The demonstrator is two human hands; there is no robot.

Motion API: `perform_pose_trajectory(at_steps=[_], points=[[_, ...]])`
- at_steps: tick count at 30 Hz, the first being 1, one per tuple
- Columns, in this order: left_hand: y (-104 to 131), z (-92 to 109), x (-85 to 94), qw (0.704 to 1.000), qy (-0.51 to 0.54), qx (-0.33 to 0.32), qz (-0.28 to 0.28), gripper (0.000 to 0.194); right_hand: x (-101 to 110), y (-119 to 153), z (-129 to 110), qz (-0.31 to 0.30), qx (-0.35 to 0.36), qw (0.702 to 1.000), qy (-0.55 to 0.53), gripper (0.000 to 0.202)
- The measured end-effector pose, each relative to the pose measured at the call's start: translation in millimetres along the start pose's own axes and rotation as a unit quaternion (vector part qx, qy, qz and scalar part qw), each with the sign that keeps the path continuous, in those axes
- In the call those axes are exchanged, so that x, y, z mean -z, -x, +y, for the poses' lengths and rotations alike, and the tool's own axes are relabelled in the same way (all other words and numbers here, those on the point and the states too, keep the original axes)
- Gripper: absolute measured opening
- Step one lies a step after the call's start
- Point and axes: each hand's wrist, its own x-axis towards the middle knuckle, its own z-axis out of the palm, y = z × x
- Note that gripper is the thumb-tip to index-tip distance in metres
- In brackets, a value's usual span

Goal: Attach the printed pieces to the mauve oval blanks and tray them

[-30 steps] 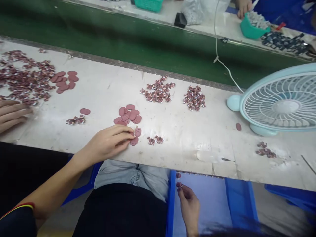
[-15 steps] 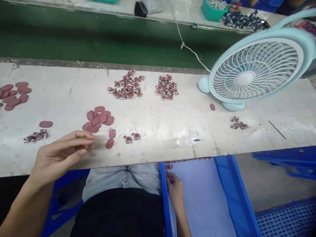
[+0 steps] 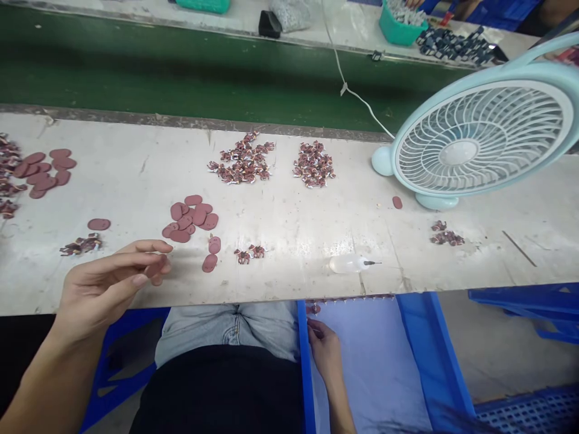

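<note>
Here's the left hand [image 3: 111, 280], raised over the near side of the surface [image 3: 280, 229], thumb and fingers closed on a reddish oval disc [image 3: 156, 266], well to the left of the clear bottle [image 3: 347, 263]! And the right hand [image 3: 324, 343], down nearer the body than that bottle, fingers drawn in at the left side of the blue tray [image 3: 447, 355]; whether they grip anything, I can't tell. Left of the bottle, two small brown figurines [image 3: 249, 253], then a pair of discs [image 3: 211, 254], then a loose disc pile [image 3: 190, 218]. Beyond the bottle, two figurine heaps [image 3: 244, 160]; to its right and farther back, the pale-blue fan [image 3: 459, 154]!
</note>
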Motion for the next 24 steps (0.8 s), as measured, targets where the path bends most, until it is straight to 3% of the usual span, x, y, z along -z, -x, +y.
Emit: perform_pose_trajectory(at_steps=[4,8,10,12,13,14,16,17,18,20,22,24], points=[[9,-3,2.8,0.999,0.009,0.036,0.017,0.017,17,2,-19,0.054,-0.021,0.997,-0.042,0.049],[18,-5,-9.1,0.990,0.111,0.086,0.003,0.014,51,13,-60,0.115,-0.019,0.980,-0.162,0.041],[25,-3,-29.0,0.970,0.196,0.142,-0.036,0.017,61,15,-85,0.090,-0.013,0.968,-0.234,0.044],[34,1,-58.4,0.930,0.288,0.214,-0.081,0.023,58,12,-110,-0.006,-0.001,0.945,-0.326,0.062],[38,3,-75.2,0.903,0.333,0.252,-0.099,0.026,51,8,-123,-0.096,0.007,0.916,-0.391,0.070],[42,5,-92.1,0.874,0.379,0.282,-0.110,0.030,42,3,-136,-0.192,0.016,0.863,-0.467,0.074],[49,8,-122.9,0.823,0.446,0.326,-0.134,0.035,19,-7,-162,-0.351,0.032,0.703,-0.617,0.065],[51,9,-135.5,0.803,0.469,0.339,-0.141,0.035,10,-13,-174,-0.356,0.036,0.646,-0.674,0.059],[53,9,-145.9,0.788,0.487,0.348,-0.143,0.034,2,-18,-185,-0.345,0.048,0.618,-0.705,0.063],[56,6,-160.5,0.770,0.512,0.355,-0.135,0.031,-4,-27,-203,-0.350,0.044,0.661,-0.663,0.072],[57,2,-169.5,0.763,0.525,0.358,-0.119,0.031,-2,-32,-210,-0.360,0.037,0.720,-0.592,0.050],[57,-2,-176.1,0.762,0.528,0.360,-0.106,0.037,4,-33,-206,-0.331,0.021,0.765,-0.552,0.032]])
